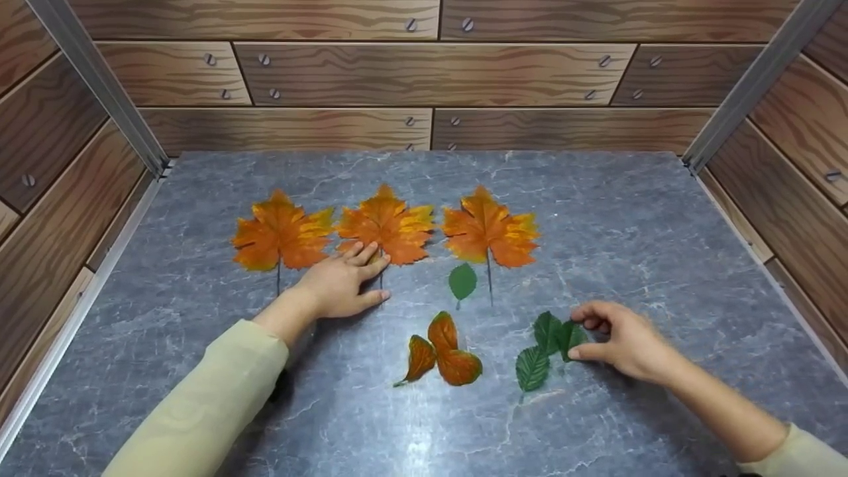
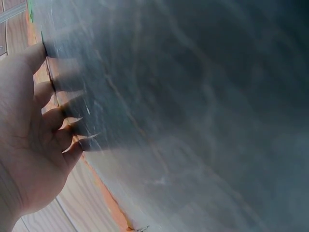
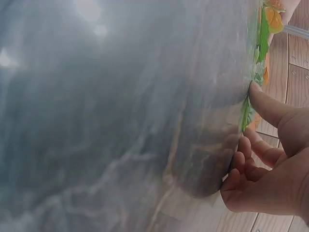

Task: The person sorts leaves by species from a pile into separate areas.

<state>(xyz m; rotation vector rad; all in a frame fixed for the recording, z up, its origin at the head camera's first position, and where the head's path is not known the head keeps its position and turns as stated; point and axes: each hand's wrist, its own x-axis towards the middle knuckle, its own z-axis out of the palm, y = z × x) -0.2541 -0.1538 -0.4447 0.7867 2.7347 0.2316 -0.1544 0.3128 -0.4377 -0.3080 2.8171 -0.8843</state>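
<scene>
Three orange maple leaves, the left one (image 1: 278, 232), the middle one (image 1: 391, 228) and the right one (image 1: 490, 228), lie in a row with dark stems toward me. My left hand (image 1: 338, 285), fingers spread, rests at the base and stem of the middle leaf; the left wrist view shows this hand (image 2: 34, 130) low over the tabletop. My right hand (image 1: 623, 338) holds the right leaflet of a green three-leaf sprig (image 1: 533, 370) between thumb and forefinger. In the right wrist view, green leaf (image 3: 247, 113) shows between those fingertips.
A single green leaf (image 1: 462, 281) lies left of the right maple leaf's stem. An orange-brown three-leaf sprig (image 1: 457, 364) lies between the hands. The grey marbled tabletop (image 1: 662, 232) is bounded by wood-patterned walls (image 1: 430, 73) and metal posts (image 1: 748, 93).
</scene>
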